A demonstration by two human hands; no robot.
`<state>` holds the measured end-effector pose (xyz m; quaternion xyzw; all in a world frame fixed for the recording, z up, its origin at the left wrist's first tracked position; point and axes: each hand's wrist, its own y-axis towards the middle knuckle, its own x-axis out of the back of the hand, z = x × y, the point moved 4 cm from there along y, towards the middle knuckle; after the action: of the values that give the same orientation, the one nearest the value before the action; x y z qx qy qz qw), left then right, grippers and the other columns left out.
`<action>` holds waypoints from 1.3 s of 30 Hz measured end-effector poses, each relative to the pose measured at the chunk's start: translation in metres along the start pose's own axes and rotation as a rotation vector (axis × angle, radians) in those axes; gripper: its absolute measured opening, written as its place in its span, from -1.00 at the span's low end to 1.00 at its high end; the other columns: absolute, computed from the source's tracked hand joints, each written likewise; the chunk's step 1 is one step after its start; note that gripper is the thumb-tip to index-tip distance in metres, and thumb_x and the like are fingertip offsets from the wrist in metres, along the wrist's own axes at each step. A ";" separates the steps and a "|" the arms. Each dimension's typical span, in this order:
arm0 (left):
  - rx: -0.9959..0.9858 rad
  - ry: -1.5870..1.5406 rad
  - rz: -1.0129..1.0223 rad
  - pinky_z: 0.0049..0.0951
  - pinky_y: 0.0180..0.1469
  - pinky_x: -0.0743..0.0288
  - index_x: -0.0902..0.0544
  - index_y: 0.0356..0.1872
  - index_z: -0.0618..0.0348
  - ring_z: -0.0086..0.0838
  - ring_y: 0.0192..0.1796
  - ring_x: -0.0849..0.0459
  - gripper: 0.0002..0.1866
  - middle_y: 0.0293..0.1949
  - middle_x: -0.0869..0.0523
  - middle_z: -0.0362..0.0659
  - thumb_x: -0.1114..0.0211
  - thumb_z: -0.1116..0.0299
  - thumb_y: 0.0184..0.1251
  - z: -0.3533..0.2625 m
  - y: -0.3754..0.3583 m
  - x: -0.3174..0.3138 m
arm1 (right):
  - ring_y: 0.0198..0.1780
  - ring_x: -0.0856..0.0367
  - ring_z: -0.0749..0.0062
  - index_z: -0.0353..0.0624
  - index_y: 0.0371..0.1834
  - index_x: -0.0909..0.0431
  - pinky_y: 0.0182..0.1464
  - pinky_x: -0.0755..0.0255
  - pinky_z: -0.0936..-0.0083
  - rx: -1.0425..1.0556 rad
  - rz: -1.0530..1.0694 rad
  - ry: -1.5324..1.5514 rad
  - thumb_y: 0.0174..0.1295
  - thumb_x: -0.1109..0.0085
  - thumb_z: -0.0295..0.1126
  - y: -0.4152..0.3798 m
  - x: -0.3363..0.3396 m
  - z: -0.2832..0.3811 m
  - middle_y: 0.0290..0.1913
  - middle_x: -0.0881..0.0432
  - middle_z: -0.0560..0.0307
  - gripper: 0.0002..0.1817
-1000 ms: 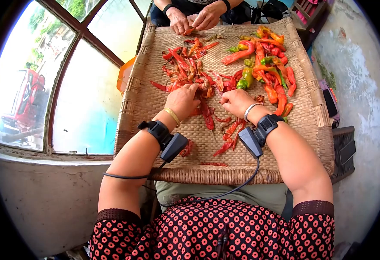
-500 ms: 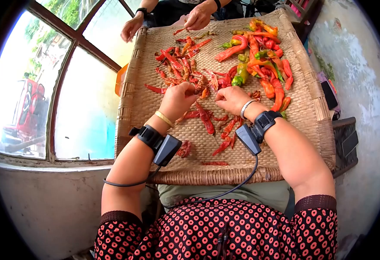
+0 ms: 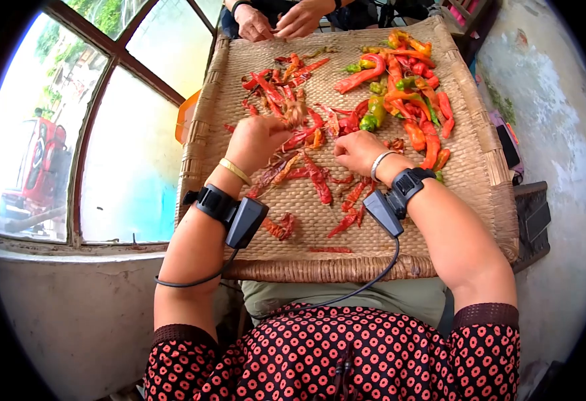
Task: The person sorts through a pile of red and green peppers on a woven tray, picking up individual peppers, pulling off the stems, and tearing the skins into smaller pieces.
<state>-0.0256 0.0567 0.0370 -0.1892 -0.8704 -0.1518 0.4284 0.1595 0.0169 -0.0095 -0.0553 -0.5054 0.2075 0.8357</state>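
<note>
My left hand (image 3: 256, 142) is closed over the left-centre of the woven tray (image 3: 239, 234). At its fingertips is a blurred, brownish dried chili pepper (image 3: 296, 112), pinched. To its right my right hand (image 3: 361, 155) hovers low with fingers pressed together; whatever they hold is hidden. Beyond both hands lies a loose pile of wrinkled dried red chilies (image 3: 273, 90). Closer to me are several scattered dried chilies, among them a long red one (image 3: 318, 180) and a crumpled one (image 3: 279, 226).
Plump fresh red, orange and green peppers (image 3: 406, 100) are heaped at the tray's right. Across the tray, another person's hands (image 3: 276, 23) meet over the far edge. A window (image 3: 132, 147) stands left, with an orange object (image 3: 186, 119) beside the tray. A wall rises on the right.
My left hand has moved left and slightly away from me, apart from the right hand, which barely shifts. The other person's hands have come together at the far edge.
</note>
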 end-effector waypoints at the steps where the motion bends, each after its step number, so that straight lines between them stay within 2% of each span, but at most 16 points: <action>1: 0.030 -0.046 -0.126 -0.56 -0.53 -0.36 -0.61 -0.43 0.27 -0.60 -0.59 -0.48 -0.84 -0.63 -0.57 -0.18 -0.29 0.38 0.01 0.004 0.001 0.013 | -0.15 -0.53 0.19 -0.10 -0.32 -0.56 -0.08 -0.38 0.35 -0.002 0.000 0.007 0.00 -0.04 -0.35 0.001 -0.001 0.000 -0.27 -0.59 0.03 -0.81; 4: 0.095 -0.265 -0.518 -0.57 -0.44 -0.42 -0.64 -0.35 0.18 -0.58 -0.56 -0.55 -0.83 -0.57 -0.64 -0.17 -0.26 0.33 0.06 0.026 0.006 0.054 | -0.19 -0.53 0.19 -0.10 -0.35 -0.56 -0.10 -0.39 0.36 0.008 -0.011 0.012 -0.02 -0.05 -0.36 0.003 -0.002 -0.001 -0.31 -0.59 0.04 -0.83; 6: 0.176 -0.113 -0.761 -0.58 -0.45 -0.41 -0.64 -0.33 0.16 -0.64 -0.54 -0.54 -0.83 -0.56 -0.65 -0.23 -0.25 0.34 0.07 0.041 0.003 0.088 | -0.19 -0.54 0.19 -0.09 -0.36 -0.56 -0.11 -0.39 0.36 -0.016 -0.021 0.023 -0.02 -0.05 -0.36 0.004 -0.002 -0.003 -0.32 -0.59 0.05 -0.83; 8: 0.262 -0.081 -0.856 -0.56 -0.40 -0.43 -0.64 -0.34 0.14 -0.59 -0.51 -0.57 -0.82 -0.54 -0.65 -0.18 -0.24 0.29 0.06 0.059 -0.002 0.113 | -0.19 -0.53 0.19 -0.09 -0.36 -0.56 -0.11 -0.39 0.35 -0.019 -0.022 0.033 -0.02 -0.05 -0.36 0.002 -0.001 -0.002 -0.32 -0.59 0.04 -0.83; 10: 0.438 0.113 -0.747 -0.47 -0.31 -0.44 -0.62 -0.26 0.15 -0.45 -0.41 -0.61 -0.74 -0.47 -0.65 -0.10 -0.23 0.24 0.05 0.081 -0.006 0.124 | -0.18 -0.53 0.19 -0.10 -0.36 -0.56 -0.10 -0.39 0.35 -0.023 -0.025 0.039 -0.03 -0.05 -0.36 0.004 -0.002 -0.003 -0.31 -0.59 0.04 -0.83; 12: 0.399 0.535 -0.734 -0.36 -0.15 -0.44 -0.53 -0.10 0.12 -0.27 -0.21 -0.60 -0.63 -0.25 -0.62 -0.06 -0.22 0.23 0.04 0.103 -0.006 0.117 | -0.18 -0.53 0.19 -0.10 -0.37 -0.56 -0.10 -0.39 0.35 -0.029 -0.027 0.038 -0.03 -0.05 -0.36 0.005 -0.002 -0.004 -0.31 -0.59 0.04 -0.83; 14: 0.262 0.456 -0.764 -0.36 -0.10 -0.44 -0.55 -0.11 0.09 -0.29 -0.17 -0.59 -0.67 -0.20 -0.61 -0.09 -0.22 0.30 0.05 0.067 -0.001 0.100 | -0.17 -0.53 0.20 -0.09 -0.36 -0.57 -0.09 -0.39 0.35 -0.002 -0.032 0.010 -0.02 -0.05 -0.36 0.008 -0.006 -0.007 -0.30 -0.59 0.04 -0.83; 16: -0.046 0.128 -0.404 -0.37 -0.08 -0.45 -0.56 -0.14 0.10 -0.30 -0.15 -0.58 -0.70 -0.19 -0.61 -0.11 -0.23 0.38 0.03 0.043 0.011 0.061 | -0.17 -0.53 0.20 -0.09 -0.36 -0.57 -0.09 -0.39 0.36 -0.018 -0.022 0.016 -0.01 -0.05 -0.36 0.003 -0.001 -0.003 -0.29 -0.59 0.05 -0.83; 18: -0.222 0.098 0.051 -0.39 -0.10 -0.45 -0.57 -0.19 0.11 -0.28 -0.16 -0.58 -0.71 -0.19 -0.60 -0.12 -0.25 0.42 -0.03 -0.003 0.005 0.021 | -0.16 -0.53 0.21 -0.09 -0.35 -0.57 -0.08 -0.39 0.36 -0.032 -0.010 0.018 -0.01 -0.05 -0.36 0.003 -0.001 -0.001 -0.29 -0.59 0.05 -0.83; 20: -0.475 0.114 0.171 -0.38 -0.18 -0.47 -0.55 -0.17 0.15 -0.30 -0.21 -0.58 -0.69 -0.24 -0.60 -0.09 -0.24 0.46 -0.05 -0.023 -0.006 -0.018 | -0.16 -0.53 0.21 -0.09 -0.35 -0.57 -0.08 -0.39 0.36 -0.031 -0.014 -0.007 0.00 -0.06 -0.36 0.003 -0.001 -0.001 -0.28 -0.59 0.06 -0.84; 24: -0.502 0.178 0.333 -0.34 -0.20 -0.47 -0.57 -0.24 0.12 -0.24 -0.21 -0.56 -0.71 -0.15 -0.53 -0.13 -0.22 0.47 -0.10 -0.025 -0.018 -0.056 | -0.16 -0.53 0.20 -0.09 -0.34 -0.57 -0.08 -0.39 0.37 -0.020 -0.033 -0.014 0.01 -0.05 -0.36 0.002 -0.001 0.000 -0.27 -0.59 0.05 -0.83; 26: -0.410 0.255 0.454 -0.33 -0.21 -0.46 -0.57 -0.23 0.09 -0.25 -0.22 -0.56 -0.71 -0.16 -0.53 -0.13 -0.21 0.45 -0.09 -0.017 -0.019 -0.066 | -0.15 -0.53 0.19 -0.09 -0.33 -0.57 -0.08 -0.39 0.37 -0.030 -0.028 0.021 0.00 -0.06 -0.35 0.004 -0.002 -0.002 -0.27 -0.59 0.04 -0.82; 31: -0.423 0.319 0.429 -0.34 -0.27 -0.46 -0.56 -0.34 0.11 -0.25 -0.29 -0.57 -0.79 -0.30 -0.58 -0.15 -0.22 0.44 -0.10 -0.018 -0.017 -0.062 | -0.21 -0.55 0.21 -0.11 -0.36 -0.56 -0.13 -0.40 0.38 -0.007 -0.061 0.023 -0.02 -0.08 -0.35 0.005 -0.005 -0.006 -0.32 -0.60 0.04 -0.83; 34: -0.308 0.160 0.425 -0.38 -0.34 -0.45 -0.54 -0.40 0.16 -0.27 -0.41 -0.58 -0.82 -0.48 -0.59 -0.14 -0.28 0.44 -0.11 -0.021 -0.014 -0.044 | -0.26 -0.56 0.23 -0.13 -0.39 -0.56 -0.17 -0.41 0.39 0.010 -0.084 0.032 -0.03 -0.08 -0.35 0.006 -0.006 -0.008 -0.37 -0.60 0.04 -0.84; 36: -0.249 0.046 0.323 -0.46 -0.41 -0.44 -0.55 -0.43 0.21 -0.37 -0.49 -0.58 -0.81 -0.57 -0.59 -0.12 -0.33 0.45 -0.13 -0.019 -0.009 -0.025 | -0.25 -0.55 0.22 -0.13 -0.39 -0.56 -0.16 -0.41 0.39 0.003 -0.076 0.045 -0.03 -0.09 -0.35 0.006 -0.005 -0.008 -0.36 -0.60 0.04 -0.84; 39: -0.219 -0.094 0.068 -0.62 -0.46 -0.42 -0.58 -0.37 0.23 -0.62 -0.51 -0.54 -0.84 -0.51 -0.62 -0.20 -0.30 0.52 -0.04 -0.014 -0.004 0.009 | -0.24 -0.55 0.23 -0.13 -0.38 -0.57 -0.15 -0.41 0.40 0.002 -0.044 0.035 -0.02 -0.09 -0.36 0.004 -0.002 -0.005 -0.35 -0.60 0.04 -0.84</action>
<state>-0.0228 0.0491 0.0520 -0.2715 -0.8608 -0.2223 0.3686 0.1621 0.0206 -0.0149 -0.0471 -0.4915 0.1886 0.8489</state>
